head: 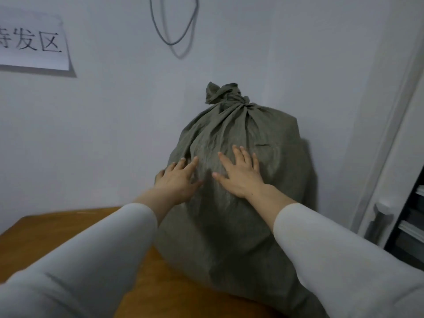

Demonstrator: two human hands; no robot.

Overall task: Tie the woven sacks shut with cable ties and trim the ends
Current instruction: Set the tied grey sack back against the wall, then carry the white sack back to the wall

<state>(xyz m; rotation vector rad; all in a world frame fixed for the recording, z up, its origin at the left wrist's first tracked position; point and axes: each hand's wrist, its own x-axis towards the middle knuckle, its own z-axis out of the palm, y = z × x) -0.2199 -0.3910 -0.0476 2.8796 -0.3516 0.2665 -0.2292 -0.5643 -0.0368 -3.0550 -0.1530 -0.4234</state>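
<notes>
A full grey-green woven sack (231,221) stands upright on a brown wooden table (57,228), leaning against the white wall. Its neck (229,97) is gathered and cinched into a bunch at the top; I cannot make out a cable tie there. My left hand (177,180) lies flat on the sack's left shoulder with fingers spread. My right hand (239,173) presses flat on the sack's front, fingers apart. Neither hand holds anything. Both arms wear pale long sleeves.
A white paper sign (32,42) with black characters is stuck on the wall at left. A grey cable loop (174,31) hangs on the wall above the sack. A white cabinet door with a handle (380,212) stands open at right, with shelves behind it.
</notes>
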